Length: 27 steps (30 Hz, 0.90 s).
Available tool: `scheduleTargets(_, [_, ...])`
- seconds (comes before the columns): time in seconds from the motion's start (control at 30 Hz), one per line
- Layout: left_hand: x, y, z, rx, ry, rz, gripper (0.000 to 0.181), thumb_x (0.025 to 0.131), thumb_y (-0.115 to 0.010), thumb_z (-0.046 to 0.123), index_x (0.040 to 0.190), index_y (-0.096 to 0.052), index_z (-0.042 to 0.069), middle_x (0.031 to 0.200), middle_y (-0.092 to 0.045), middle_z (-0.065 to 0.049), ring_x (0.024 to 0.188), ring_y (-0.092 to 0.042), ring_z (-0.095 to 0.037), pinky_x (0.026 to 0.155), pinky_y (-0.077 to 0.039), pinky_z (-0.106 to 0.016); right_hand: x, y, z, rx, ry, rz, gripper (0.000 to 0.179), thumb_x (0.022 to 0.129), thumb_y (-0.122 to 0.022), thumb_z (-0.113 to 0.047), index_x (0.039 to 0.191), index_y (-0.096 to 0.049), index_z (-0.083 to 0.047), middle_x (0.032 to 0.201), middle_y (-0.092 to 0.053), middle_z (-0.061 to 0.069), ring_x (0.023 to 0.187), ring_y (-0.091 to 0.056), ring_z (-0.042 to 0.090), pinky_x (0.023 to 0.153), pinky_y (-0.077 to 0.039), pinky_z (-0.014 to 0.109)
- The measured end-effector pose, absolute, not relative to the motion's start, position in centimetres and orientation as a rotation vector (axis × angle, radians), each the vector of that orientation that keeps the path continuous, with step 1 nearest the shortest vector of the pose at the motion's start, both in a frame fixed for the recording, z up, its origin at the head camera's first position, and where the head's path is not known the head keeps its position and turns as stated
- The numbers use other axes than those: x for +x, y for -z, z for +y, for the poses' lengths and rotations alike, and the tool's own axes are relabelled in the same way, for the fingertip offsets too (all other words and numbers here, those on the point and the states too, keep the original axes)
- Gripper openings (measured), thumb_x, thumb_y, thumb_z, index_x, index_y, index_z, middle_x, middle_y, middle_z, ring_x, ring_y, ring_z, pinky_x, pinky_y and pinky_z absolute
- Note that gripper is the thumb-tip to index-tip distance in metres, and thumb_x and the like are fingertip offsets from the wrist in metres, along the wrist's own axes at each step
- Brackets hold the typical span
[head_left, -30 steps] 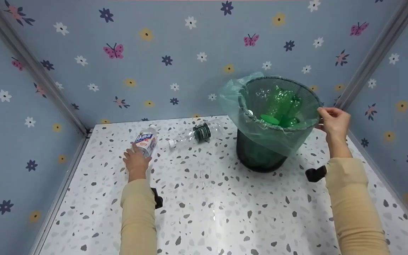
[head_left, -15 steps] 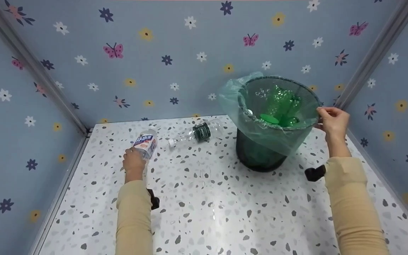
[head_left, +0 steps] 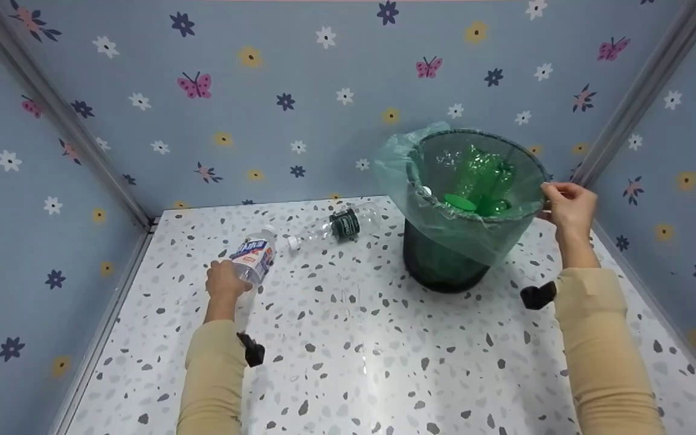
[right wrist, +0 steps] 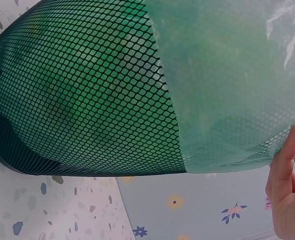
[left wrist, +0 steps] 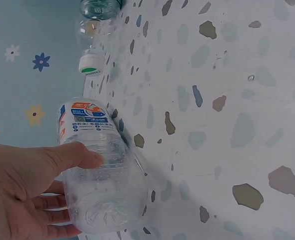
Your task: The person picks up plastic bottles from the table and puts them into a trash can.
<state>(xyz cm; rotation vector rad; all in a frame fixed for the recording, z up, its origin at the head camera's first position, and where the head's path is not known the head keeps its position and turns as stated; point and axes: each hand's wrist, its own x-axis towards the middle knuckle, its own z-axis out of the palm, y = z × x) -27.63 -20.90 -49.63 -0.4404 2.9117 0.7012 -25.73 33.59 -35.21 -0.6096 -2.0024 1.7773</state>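
Observation:
My left hand (head_left: 224, 281) grips the lower part of a clear plastic bottle (head_left: 255, 257) with a blue, white and orange label. In the left wrist view the thumb lies across the near side of this bottle (left wrist: 105, 190), and the other fingers curl around behind it. At the right, my right hand (head_left: 571, 208) pinches the rim of a dark mesh trash bin (head_left: 444, 266), where a pale green plastic bag (head_left: 475, 232) folds over the edge. Green plastic bottles (head_left: 475, 181) lie inside the bin. The right wrist view shows the fingertips at the bag-covered rim.
A second clear bottle (head_left: 345, 225), with a dark green label and white cap, lies on its side between the left hand and the bin. The speckled white tabletop (head_left: 372, 350) meets a flowered blue wall (head_left: 299, 121) at the back, with side panels left and right.
The left hand has curled its fingers around the labelled bottle and shifted it slightly to the right and toward me. The right hand and bin stay in place.

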Motion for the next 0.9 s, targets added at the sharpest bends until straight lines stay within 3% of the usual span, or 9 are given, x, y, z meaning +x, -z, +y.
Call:
scheduleTargets(0.5, [-25.1, 48.1, -19.7, -0.297, -0.844, 3.018, 0.056, 0.066, -0.075, 0.009, 0.108, -0.049, -0.017, 0.102, -0.052, -0.031, 0.097, -0.049, -0.041, 0.088, -0.036, -0.048, -25.8, 35.3, 33.8, -0.636, -1.766, -2.018, 0.016, 0.085, -0.058, -0.02, 0.093, -0.059, -0.006, 0.077, -0.053, 0.001, 0.056, -0.056, 0.007, 0.05, -0.049, 0.017])
scheduleTargets(0.9, [-23.7, 42.8, -16.2, -0.053, -0.984, 3.18, 0.07, 0.064, -0.076, 0.007, 0.122, -0.043, -0.014, 0.116, -0.046, -0.028, 0.109, -0.041, -0.041, 0.093, -0.033, -0.048, -25.8, 35.3, 33.7, -0.634, -1.776, -2.003, 0.015, 0.085, -0.058, -0.019, 0.093, -0.059, -0.006, 0.076, -0.053, 0.0, 0.056, -0.056, 0.007, 0.049, -0.049, 0.017])
